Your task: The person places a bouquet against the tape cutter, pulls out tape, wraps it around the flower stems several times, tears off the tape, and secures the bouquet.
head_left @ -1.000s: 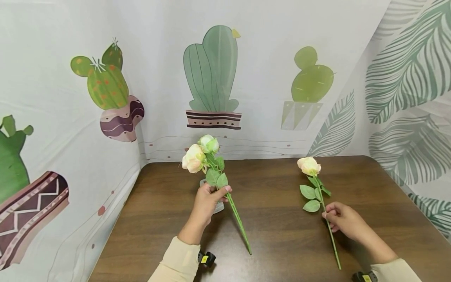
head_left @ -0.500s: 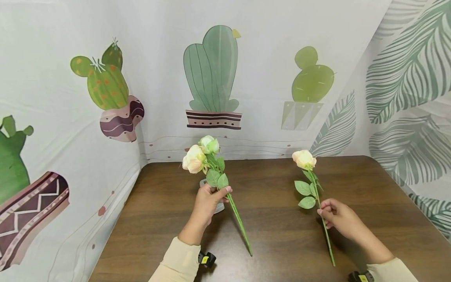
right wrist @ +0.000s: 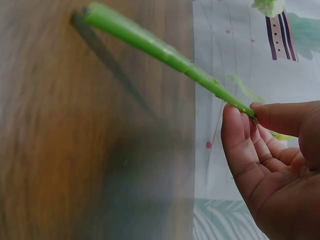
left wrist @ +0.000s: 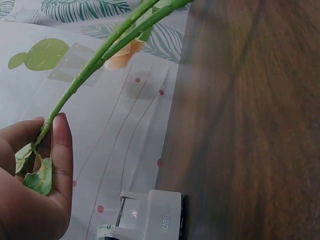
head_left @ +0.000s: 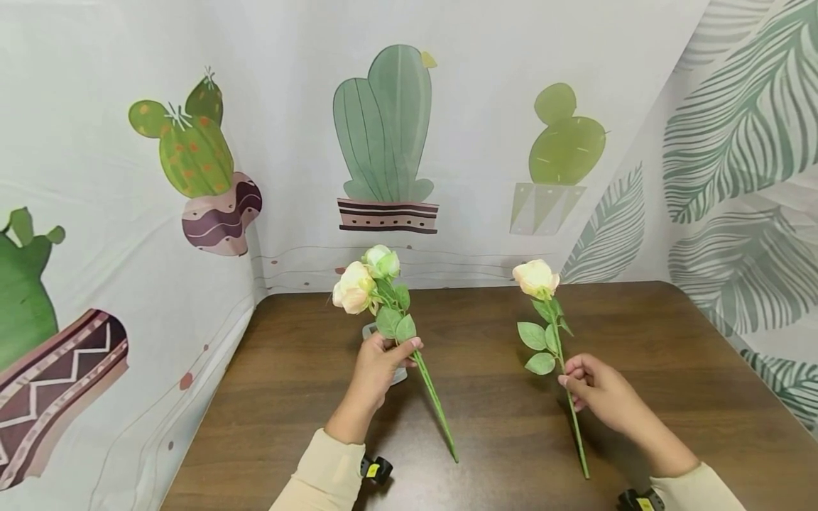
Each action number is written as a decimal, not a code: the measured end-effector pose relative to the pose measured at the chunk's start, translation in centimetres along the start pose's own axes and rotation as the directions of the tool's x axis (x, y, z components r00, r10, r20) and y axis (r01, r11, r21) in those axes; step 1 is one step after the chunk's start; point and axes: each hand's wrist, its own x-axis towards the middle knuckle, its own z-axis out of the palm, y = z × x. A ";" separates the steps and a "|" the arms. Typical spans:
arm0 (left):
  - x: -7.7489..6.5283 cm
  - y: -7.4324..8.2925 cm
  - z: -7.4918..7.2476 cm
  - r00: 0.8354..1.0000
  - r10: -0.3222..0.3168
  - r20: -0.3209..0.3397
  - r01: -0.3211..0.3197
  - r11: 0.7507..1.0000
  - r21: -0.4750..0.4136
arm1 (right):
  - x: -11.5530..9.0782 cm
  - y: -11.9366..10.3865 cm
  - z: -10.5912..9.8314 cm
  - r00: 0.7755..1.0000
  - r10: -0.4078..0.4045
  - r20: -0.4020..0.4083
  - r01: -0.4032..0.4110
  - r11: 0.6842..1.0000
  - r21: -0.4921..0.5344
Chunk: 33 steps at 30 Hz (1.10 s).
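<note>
Landmark: device, white, standing on the brown tabletop; mostly hidden by the left hand in head view.

Left hand: in front of the device, thumb and fingers gripping two stems together. Both flowers held off the tabletop. Peach rose and white rose lie beyond the device, blooms touching or overlapping in head view, white one farther. Green leaves just above the grip. Bare stems slant to the right of the device and toward the near side.

Right hand: well to the right of the device, pinching the stem of the single rose between thumb and fingertips, below its leaves. Its bloom, pale peach, points away from the person. Stem end lies near its shadow; contact with the tabletop cannot be told.

Surroundings: white backdrop behind the device, printed with cacti. Beige sleeves on both arms, nearer than the device.
</note>
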 end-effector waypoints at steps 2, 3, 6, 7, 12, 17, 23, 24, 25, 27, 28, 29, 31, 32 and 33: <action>0.0 0.0 0.0 1.000 0.001 0.000 -0.001 1.000 0.002 | 0.1 -0.3 0.3 1.000 -0.005 0.001 0.005 1.000 -0.004; 0.0 0.0 -0.1 1.000 0.002 0.000 -0.002 1.000 0.004 | 0.2 -0.4 0.4 1.000 -0.008 0.001 0.008 1.000 -0.005; 0.0 0.0 -0.1 1.000 0.000 0.001 0.000 1.000 -0.001 | 0.3 -0.7 0.9 1.000 -0.018 0.003 0.018 1.000 -0.004; 0.0 0.0 -0.1 1.000 0.000 0.001 0.000 1.000 -0.001 | 0.4 -0.8 1.0 1.000 -0.023 0.003 0.023 1.000 -0.005; -0.1 0.0 -0.2 1.000 0.000 0.002 0.000 1.000 0.005 | 0.6 -1.2 1.6 0.999 -0.041 0.005 0.041 0.999 -0.005; -0.1 0.0 -0.2 1.000 -0.006 0.000 0.006 1.000 0.009 | 0.9 -1.8 2.0 0.998 -0.060 0.007 0.060 0.998 -0.004; 0.0 -0.1 -0.1 1.000 -0.010 0.009 0.011 1.000 -0.010 | 1.1 -2.5 2.6 0.997 -0.077 0.004 0.077 0.997 0.005; 0.0 -0.1 0.0 1.000 -0.009 0.009 0.009 1.000 -0.011 | 1.1 -2.6 2.7 0.997 -0.079 0.004 0.079 0.997 0.009; 0.0 -0.2 0.0 1.000 -0.009 0.009 0.009 1.000 -0.013 | 1.1 -2.7 2.9 0.997 -0.081 0.005 0.081 0.997 0.010; 0.0 -0.2 0.0 1.000 -0.010 0.007 0.010 1.000 -0.015 | 1.1 -2.8 3.1 0.996 -0.085 0.009 0.085 0.996 0.012; 0.0 -0.3 0.0 1.000 -0.010 0.008 0.010 1.000 -0.013 | 1.1 -2.9 3.2 0.996 -0.088 0.010 0.088 0.996 0.011; -0.1 -0.3 0.0 1.000 -0.010 0.009 0.010 1.000 -0.015 | 1.1 -3.0 3.3 0.996 -0.090 0.011 0.090 0.996 0.010; -0.1 -0.3 0.0 1.000 -0.008 0.014 0.008 1.000 -0.014 | 1.2 -3.2 3.5 0.995 -0.100 0.010 0.099 0.995 0.010; -0.1 -0.2 0.0 1.000 -0.005 0.015 0.005 1.000 -0.011 | 1.2 -3.4 3.6 0.994 -0.106 0.009 0.106 0.994 0.011; -0.1 -0.2 0.1 1.000 -0.002 0.019 0.002 1.000 -0.011 | 1.3 -3.5 3.7 0.993 -0.115 0.007 0.115 0.993 0.011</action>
